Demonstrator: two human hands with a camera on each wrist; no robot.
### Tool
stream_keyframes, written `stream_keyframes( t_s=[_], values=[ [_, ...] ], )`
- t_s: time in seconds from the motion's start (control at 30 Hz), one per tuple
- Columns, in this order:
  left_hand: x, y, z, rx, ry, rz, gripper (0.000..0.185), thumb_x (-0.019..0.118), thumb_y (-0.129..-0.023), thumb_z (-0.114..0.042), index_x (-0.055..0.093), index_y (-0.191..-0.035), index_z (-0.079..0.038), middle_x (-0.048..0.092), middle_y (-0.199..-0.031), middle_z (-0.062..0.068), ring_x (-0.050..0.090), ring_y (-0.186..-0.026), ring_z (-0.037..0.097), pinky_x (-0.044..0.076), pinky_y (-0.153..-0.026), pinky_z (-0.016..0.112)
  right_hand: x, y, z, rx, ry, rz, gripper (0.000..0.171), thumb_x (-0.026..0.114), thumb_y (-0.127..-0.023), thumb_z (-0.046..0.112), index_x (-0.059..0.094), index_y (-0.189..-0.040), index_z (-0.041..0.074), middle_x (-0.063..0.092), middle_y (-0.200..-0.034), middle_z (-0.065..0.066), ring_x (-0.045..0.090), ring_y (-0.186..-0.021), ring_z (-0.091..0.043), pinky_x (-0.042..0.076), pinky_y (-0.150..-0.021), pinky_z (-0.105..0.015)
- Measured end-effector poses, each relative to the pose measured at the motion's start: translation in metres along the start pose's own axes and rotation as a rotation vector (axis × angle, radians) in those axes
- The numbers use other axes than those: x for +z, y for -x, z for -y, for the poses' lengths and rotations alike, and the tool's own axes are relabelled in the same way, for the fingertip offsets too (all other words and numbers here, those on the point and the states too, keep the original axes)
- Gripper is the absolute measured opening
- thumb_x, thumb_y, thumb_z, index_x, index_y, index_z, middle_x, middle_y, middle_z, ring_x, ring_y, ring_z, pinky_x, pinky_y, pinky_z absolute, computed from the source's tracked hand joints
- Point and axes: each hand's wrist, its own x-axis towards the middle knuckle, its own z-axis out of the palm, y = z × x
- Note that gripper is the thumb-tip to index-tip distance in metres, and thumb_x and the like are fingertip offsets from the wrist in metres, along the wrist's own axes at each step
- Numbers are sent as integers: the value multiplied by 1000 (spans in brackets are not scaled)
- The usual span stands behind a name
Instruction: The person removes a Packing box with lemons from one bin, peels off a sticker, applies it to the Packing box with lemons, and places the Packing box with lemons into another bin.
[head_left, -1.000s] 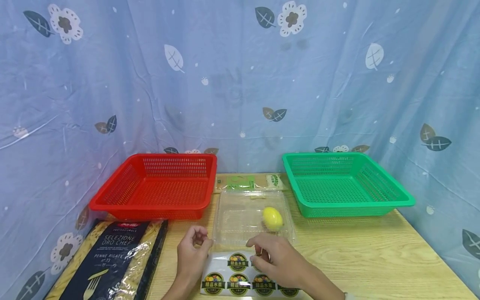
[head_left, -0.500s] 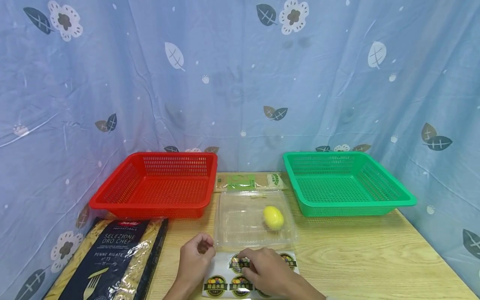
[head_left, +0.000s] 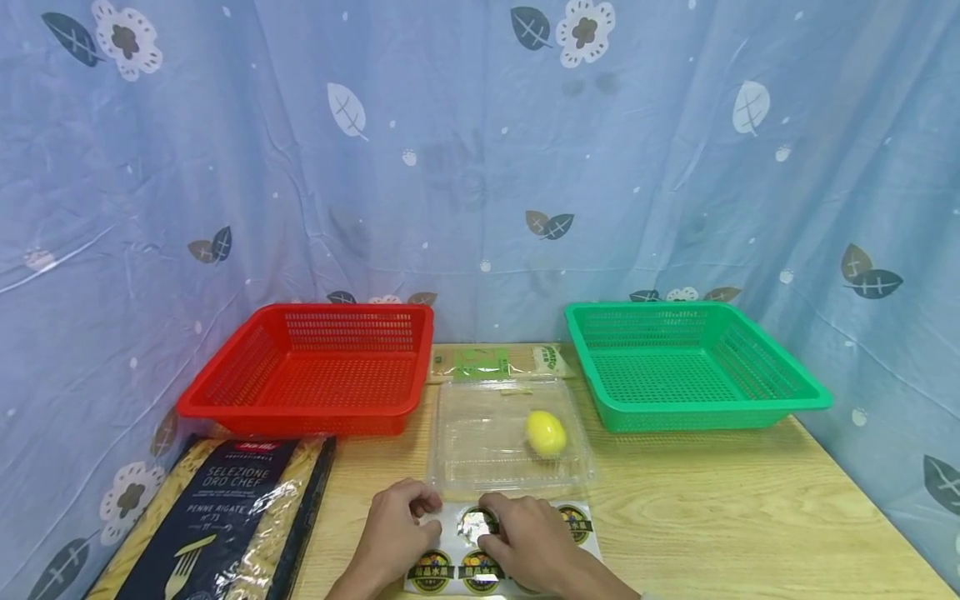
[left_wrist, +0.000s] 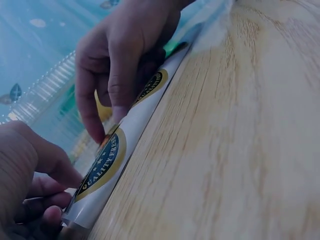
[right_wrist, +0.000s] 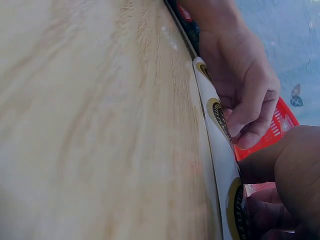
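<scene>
Stickers (head_left: 480,550) lie on a sheet at the table's (head_left: 712,517) near edge, both hands on it. Right hand (head_left: 525,546) fingertips (left_wrist: 112,112) pick at one sticker; left hand (head_left: 397,533) pins the sheet with curled fingers. None looks peeled yet; the box (head_left: 506,437) holding the lemon (head_left: 545,433) seems unlabelled.

The head view looks forward and down over the whole counter (head_left: 750,517), while both wrist views skim it closely, sharing the sticker sheet (head_left: 517,546) at lower centre.
</scene>
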Motion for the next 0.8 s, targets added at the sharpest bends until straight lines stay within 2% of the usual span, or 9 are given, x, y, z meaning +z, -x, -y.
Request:
stream_keyframes(
  t_s=[0.33, 0.63, 0.8],
  values=[
    [-6, 2, 0, 91, -124, 96, 18, 75, -74, -9, 71, -88, -19, 57, -83, -13, 48, -79, 5, 44, -70, 26, 1, -2, 2, 95, -62, 56, 34, 74, -88, 30, 66, -118, 14, 46, -60, 18, 43, -50, 0, 36, -50, -22],
    [-7, 0, 0, 125, -164, 158, 17, 78, -78, -16, 68, -90, -22, 53, -82, -14, 44, -80, 7, 40, -70, 27, 1, 0, 2, 97, -100, 42, 26, 74, -89, 28, 63, -112, 20, 46, -59, 19, 41, -48, 0, 35, -48, -22],
    [-7, 1, 0, 137, -176, 184, 16, 78, -79, -19, 67, -90, -24, 52, -81, -14, 42, -79, 7, 37, -68, 26, 3, 1, 0, 59, -99, 40, 18, 72, -93, 25, 60, -106, 22, 45, -58, 20, 40, -46, 1, 34, -46, -21]
  ],
)
